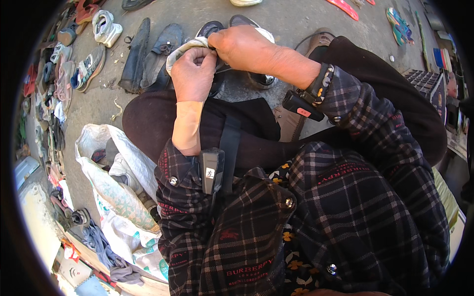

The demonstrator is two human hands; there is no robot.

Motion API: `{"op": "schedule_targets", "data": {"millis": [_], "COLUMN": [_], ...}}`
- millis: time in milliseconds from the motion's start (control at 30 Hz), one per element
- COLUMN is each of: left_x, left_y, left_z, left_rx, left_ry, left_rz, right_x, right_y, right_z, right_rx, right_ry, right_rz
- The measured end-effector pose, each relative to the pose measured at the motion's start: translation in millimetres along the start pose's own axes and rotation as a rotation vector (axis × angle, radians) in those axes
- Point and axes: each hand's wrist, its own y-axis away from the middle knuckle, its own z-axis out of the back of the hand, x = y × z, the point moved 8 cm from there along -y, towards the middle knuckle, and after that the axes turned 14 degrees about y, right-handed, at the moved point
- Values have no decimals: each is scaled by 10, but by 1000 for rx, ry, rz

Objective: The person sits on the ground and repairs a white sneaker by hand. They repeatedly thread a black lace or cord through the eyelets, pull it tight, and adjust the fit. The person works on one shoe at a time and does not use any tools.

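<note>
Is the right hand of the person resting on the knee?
No, the right hand is beside the left hand, at the edge of a pale curved item.

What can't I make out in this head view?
All in the head view:
- Right hand's fingertips: hidden by the hand itself.
- Pale-rimmed item: partly covered by both hands, so its full shape is unclear; left hand in front.
- White sack's deeper contents: hidden by its sides.
- White shoe: cut off by the top edge.
</note>
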Motion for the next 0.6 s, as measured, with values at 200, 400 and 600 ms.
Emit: {"op": "schedule_targets", "data": {"millis": [200,400,600], "left_x": [43,135,177], "left_y": [-13,29,24], "left_z": [3,46,99], "left_rx": [-5,-19,-69], "left_ry": [19,251,310], "left_rz": [54,204,241], "right_x": [-37,-287,-639], "right_y": [47,124,245], "right_z": [-28,-94,-177], "right_rx": [-89,-241,-142], "right_ry": [-6,-278,-750], "right_rz": [7,-234,-413]}}
